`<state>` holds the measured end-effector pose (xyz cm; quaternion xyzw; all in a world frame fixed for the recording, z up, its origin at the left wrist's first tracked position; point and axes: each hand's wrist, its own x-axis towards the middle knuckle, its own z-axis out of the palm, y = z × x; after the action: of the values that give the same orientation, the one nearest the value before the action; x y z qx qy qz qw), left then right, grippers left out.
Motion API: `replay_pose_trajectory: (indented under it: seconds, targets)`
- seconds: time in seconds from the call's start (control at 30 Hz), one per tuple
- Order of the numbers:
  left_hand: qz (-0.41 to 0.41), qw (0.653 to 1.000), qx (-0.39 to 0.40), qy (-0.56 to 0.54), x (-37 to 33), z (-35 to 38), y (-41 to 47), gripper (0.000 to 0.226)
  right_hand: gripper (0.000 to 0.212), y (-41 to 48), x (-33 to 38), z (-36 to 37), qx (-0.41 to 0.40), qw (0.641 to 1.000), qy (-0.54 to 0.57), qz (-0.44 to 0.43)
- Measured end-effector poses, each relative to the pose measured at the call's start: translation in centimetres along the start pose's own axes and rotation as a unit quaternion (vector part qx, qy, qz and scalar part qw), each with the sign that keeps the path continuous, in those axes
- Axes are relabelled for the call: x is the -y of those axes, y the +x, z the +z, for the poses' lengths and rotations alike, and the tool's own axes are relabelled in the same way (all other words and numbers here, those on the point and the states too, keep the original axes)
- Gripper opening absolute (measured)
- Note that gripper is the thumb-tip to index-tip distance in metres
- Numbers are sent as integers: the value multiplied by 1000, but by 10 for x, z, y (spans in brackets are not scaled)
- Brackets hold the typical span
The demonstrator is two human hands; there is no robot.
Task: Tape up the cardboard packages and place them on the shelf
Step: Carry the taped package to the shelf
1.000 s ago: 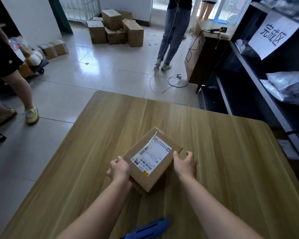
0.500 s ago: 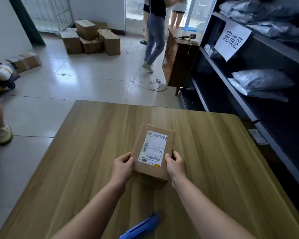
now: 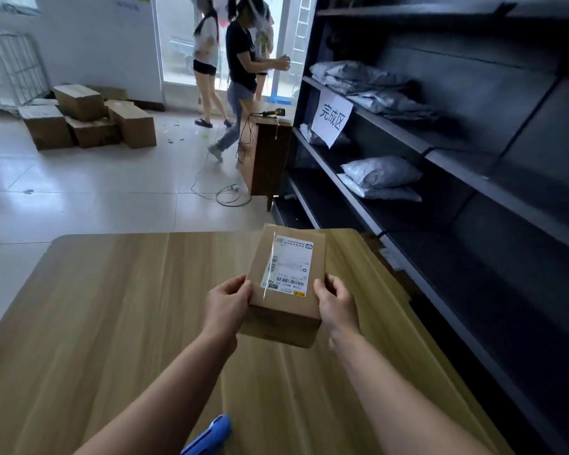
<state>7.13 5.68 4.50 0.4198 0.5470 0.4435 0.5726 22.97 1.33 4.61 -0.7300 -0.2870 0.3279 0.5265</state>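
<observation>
Item under inspection: one cardboard package (image 3: 286, 280), with a white shipping label (image 3: 290, 267) on its top face and a strip of clear tape (image 3: 270, 257) running lengthwise over the label's left edge. The top seam reads as closed; I cannot see the underside.

Hold: the left hand (image 3: 227, 307) grips the near left edge and the right hand (image 3: 337, 307) the near right edge. Each has its thumb on the top face and its fingers curled round the side. Neither hand holds anything else.

Position: the package is over the far right part of the wooden table (image 3: 112, 323) and appears to be raised off its surface.

Change noted: a second ago the package sat skewed on the table under both hands. It was then squared up, and it is now carried forward and to the right. My view has swung with it onto the dark shelf (image 3: 467, 264).

Assessment: I judge taping of this package finished and the transfer to the shelf begun.

Surroundings: the shelf carries grey mailer bags (image 3: 380, 172) and a paper sign (image 3: 331, 121), with bare board nearer me. A blue tool (image 3: 211, 435) lies at the table's near edge. Other people stand by the doorway, well apart from the work.
</observation>
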Motion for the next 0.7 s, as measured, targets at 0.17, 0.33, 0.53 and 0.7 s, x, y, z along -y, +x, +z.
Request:
replay_pose_trajectory:
  seconds: [0.17, 0.33, 0.53, 0.7]
  targets:
    - [19, 998, 53, -15, -21, 54, -49, 33, 33, -20, 15, -75, -16, 999, 21, -25]
    - [50, 992, 116, -14, -43, 108, -98, 34, 23, -36, 30, -151, -85, 995, 33, -50]
    - [94, 981, 170, -20, -64, 164, -154, 27, 22, -56, 50, -237, -132, 987, 46, -75]
    - [94, 975, 193, -50, -79, 203, -195, 28, 36, -84, 66, -295, -130, 985, 72, -89]
